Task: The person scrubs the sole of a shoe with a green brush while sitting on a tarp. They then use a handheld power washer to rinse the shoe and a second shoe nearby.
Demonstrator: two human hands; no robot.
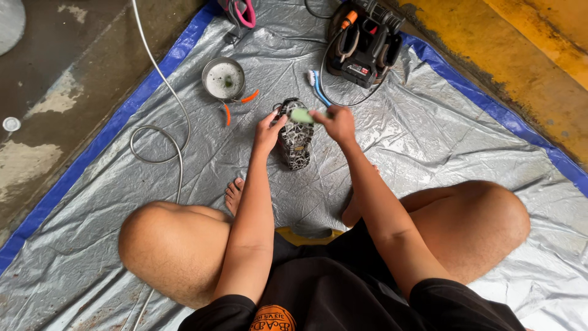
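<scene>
I sit cross-legged on a grey tarp (429, 141) with a blue border. A black shoe (296, 142) lies sole up in front of me, its tread pale and patterned. My left hand (267, 130) grips the shoe's left side. My right hand (335, 122) holds a small green brush (301, 115) against the toe end of the sole.
A metal bowl (223, 78) of cloudy water with orange handles stands at the upper left. A blue and white brush (318, 89) lies next to a black machine (362, 43) with a cord. A grey hose (160, 125) loops on the left. Bare concrete lies beyond the tarp's left edge.
</scene>
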